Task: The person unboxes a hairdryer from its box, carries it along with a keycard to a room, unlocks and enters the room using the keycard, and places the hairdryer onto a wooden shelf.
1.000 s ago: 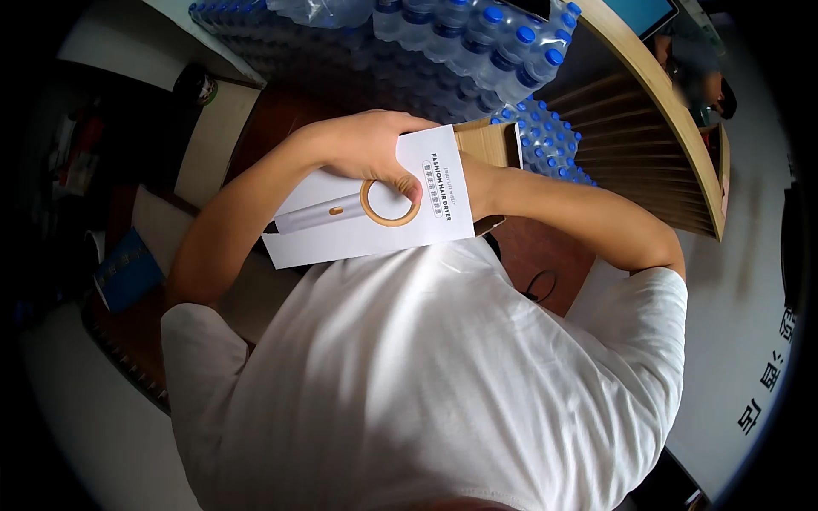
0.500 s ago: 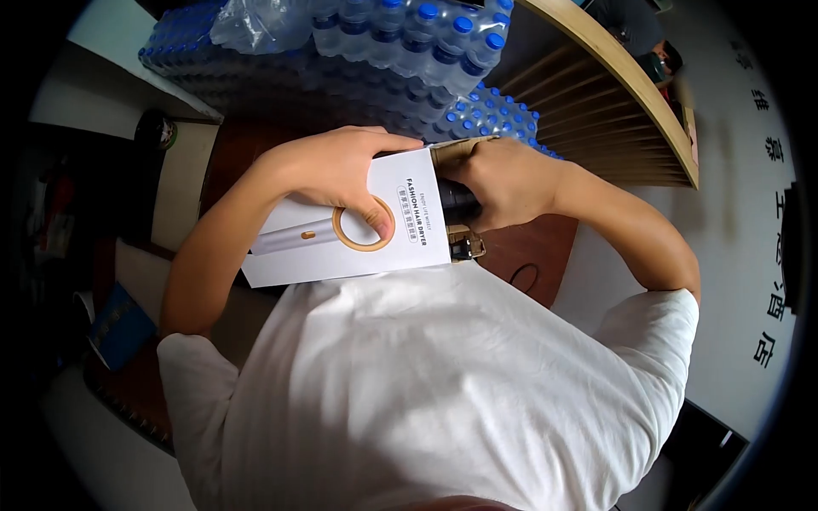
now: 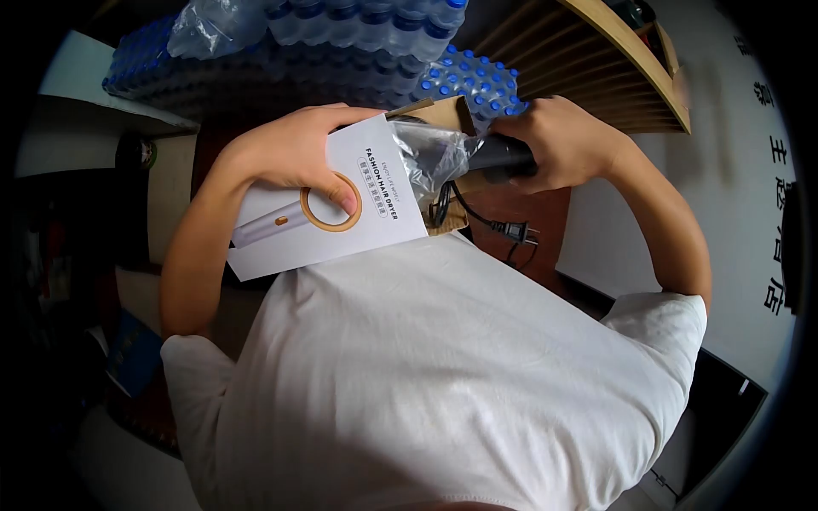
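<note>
My left hand is closed around a white hair dryer box, with the thumb on its printed front and the fingers over the far edge. The box lies tilted, its cardboard end flaps open to the right. My right hand grips the dark hair dryer, which sticks partway out of that end. Clear plastic wrap bunches at the opening, around the part nearer the box. A black cord with a two-pin plug hangs from the opening; the rest of the dryer is hidden inside.
Shrink-wrapped packs of blue-capped water bottles are stacked ahead, with a crumpled clear plastic bag on top. A slatted wooden panel curves at the upper right. A blue booklet lies at the lower left.
My right hand has moved right, drawing the hair dryer partly out of the box. Plastic wrap and the hanging plug now show at the opening. My left hand still holds the box.
</note>
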{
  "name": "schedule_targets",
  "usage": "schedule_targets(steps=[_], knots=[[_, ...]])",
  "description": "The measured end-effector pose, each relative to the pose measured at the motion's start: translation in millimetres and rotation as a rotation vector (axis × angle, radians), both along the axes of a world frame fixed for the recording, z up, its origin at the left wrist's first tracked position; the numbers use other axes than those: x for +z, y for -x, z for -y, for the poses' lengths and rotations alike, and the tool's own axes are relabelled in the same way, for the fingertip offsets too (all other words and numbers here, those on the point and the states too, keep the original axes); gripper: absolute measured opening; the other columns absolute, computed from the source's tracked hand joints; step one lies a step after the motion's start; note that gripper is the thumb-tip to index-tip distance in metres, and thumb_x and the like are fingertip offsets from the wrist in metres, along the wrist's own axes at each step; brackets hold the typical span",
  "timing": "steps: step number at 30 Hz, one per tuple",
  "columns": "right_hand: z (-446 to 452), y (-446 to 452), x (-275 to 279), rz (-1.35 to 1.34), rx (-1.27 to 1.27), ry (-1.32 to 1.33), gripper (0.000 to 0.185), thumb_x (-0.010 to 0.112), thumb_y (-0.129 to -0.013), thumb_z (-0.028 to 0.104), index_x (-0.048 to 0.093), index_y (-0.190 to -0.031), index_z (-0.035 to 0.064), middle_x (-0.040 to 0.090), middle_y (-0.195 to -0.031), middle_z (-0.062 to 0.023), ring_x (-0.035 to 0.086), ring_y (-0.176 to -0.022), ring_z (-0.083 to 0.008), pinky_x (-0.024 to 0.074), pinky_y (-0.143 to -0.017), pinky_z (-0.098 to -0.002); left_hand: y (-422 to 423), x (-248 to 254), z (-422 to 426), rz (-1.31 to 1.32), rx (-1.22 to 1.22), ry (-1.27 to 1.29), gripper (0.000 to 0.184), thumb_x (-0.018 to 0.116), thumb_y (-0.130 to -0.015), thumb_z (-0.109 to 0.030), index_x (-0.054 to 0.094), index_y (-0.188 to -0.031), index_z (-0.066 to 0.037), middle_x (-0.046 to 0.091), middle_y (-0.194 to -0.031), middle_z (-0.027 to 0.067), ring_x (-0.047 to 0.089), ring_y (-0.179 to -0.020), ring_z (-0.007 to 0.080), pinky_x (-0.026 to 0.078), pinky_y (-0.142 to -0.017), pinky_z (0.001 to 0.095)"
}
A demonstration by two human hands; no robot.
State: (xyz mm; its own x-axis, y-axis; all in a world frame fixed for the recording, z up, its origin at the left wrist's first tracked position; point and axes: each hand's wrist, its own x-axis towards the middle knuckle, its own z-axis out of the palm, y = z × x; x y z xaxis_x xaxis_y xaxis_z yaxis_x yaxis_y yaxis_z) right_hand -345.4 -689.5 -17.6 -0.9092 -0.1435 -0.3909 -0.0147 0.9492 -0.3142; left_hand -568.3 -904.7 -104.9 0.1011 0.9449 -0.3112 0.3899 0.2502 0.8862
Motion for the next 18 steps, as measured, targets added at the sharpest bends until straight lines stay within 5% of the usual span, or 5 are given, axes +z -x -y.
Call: schedule_targets(steps=[9, 18], knots=[[-11.6, -39.2, 0.0, 0.008, -0.156, 0.002, 0.037, 0.073, -0.059, 0.020, 0.064, -0.092, 0.0039, 0.065, -0.073, -0.0146, 0.063, -0.069, -0.0334, 0.0492, -0.064, -0.0413, 4.5, -3.6, 3.2, -0.005, -0.068, -0.066, 0.104, 0.093, -0.044, -0.019, 0.047, -0.136, -0.002, 0.058, -0.122, 0.0140, 0.060, -0.109, 0.0235, 0.048, -0.093, 0.0314], [-32.0, -77.2, -6.8, 0.101, -0.432, 0.119, 0.045, 0.077, -0.052, 0.015, 0.063, -0.092, -0.0010, 0.064, -0.073, -0.0146, 0.062, -0.066, -0.0284, 0.0487, -0.063, -0.0338, 8.0, -16.3, 9.2, 0.190, 0.007, 0.021, 0.082, 0.093, -0.049, -0.017, 0.054, -0.119, 0.000, 0.068, -0.102, 0.0099, 0.066, -0.093, 0.0178, 0.052, -0.085, 0.0305]])
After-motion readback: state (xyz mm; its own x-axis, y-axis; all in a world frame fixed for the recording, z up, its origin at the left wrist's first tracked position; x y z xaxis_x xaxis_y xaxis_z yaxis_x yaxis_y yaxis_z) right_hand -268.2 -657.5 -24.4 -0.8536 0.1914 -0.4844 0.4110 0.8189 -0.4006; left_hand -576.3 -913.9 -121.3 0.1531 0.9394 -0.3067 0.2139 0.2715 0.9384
